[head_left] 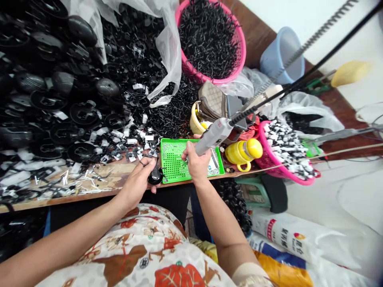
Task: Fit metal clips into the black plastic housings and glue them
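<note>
My left hand [140, 175] is closed around a black, rounded plastic part [154, 176] at the table's front edge, just left of the green tray. My right hand [196, 159] grips a grey electric screwdriver [213, 136], its cord running up to the right. Over the green perforated tray [173, 159], the tool's tip is hidden by my right fingers. Small metal pieces, likely screws, lie in the tray's right part. Left of the tray, small white and black plastic pieces [131, 141] are scattered on the wood.
A big heap of black plastic parts [60, 87] covers the left of the table. A pink basket [243, 48] of black pieces stands behind. To the right are a yellow bottle [235, 154], another pink basket [266, 159] and a light-blue bucket [269, 61]. Sacks [299, 235] lie below.
</note>
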Demonstrator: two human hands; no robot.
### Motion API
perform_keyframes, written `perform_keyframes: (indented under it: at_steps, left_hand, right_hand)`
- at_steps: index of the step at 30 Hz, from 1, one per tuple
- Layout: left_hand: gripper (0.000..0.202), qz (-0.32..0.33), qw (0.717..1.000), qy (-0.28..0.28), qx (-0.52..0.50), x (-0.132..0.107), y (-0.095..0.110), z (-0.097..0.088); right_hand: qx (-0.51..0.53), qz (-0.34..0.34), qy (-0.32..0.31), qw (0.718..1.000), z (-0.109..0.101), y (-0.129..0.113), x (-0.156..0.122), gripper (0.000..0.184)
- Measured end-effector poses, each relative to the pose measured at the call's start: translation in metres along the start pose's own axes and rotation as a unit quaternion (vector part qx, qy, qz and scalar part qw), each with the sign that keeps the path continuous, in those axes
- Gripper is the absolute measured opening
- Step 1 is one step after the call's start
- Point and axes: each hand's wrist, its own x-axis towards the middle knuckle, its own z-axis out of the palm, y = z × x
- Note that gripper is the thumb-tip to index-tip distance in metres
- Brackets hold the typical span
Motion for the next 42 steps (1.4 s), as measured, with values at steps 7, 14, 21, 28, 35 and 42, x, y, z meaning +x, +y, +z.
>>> perform_keyframes:
  at_steps: [7,14,21,28,35,42]
  left_hand:
    - [0.04,0.007,0.998,-0.002,0.066,0.003,-0.011,-0.005]
    - [0.043,-0.007,0.998,0.004,0.06,0.006,-0.009,-0.004]
    - [0.038,-0.002,0.996,-0.003,0.085,0.006,-0.007,-0.004]
    - [0.033,0.011,0.994,-0.03,0.108,0.005,-0.006,-0.006]
    - [0.033,0.007,0.995,-0.02,0.099,0.007,-0.011,-0.007]
    - [0.035,0.009,0.993,-0.029,0.115,0.006,-0.01,-0.005]
  right_hand:
    - [-0.026,0.0,-0.005,1.0,0.004,0.006,-0.001,0.048]
    - [-0.043,-0.018,-0.007,0.999,0.003,0.008,-0.002,0.045]
    - [0.055,-0.05,0.011,0.997,0.023,-0.022,-0.015,0.045]
    - [0.165,0.007,-0.064,0.984,0.053,-0.033,-0.031,0.042]
    - [0.148,0.031,-0.093,0.984,0.058,-0.021,-0.035,0.03]
    - [0.105,0.048,-0.105,0.988,0.044,-0.025,-0.025,0.038]
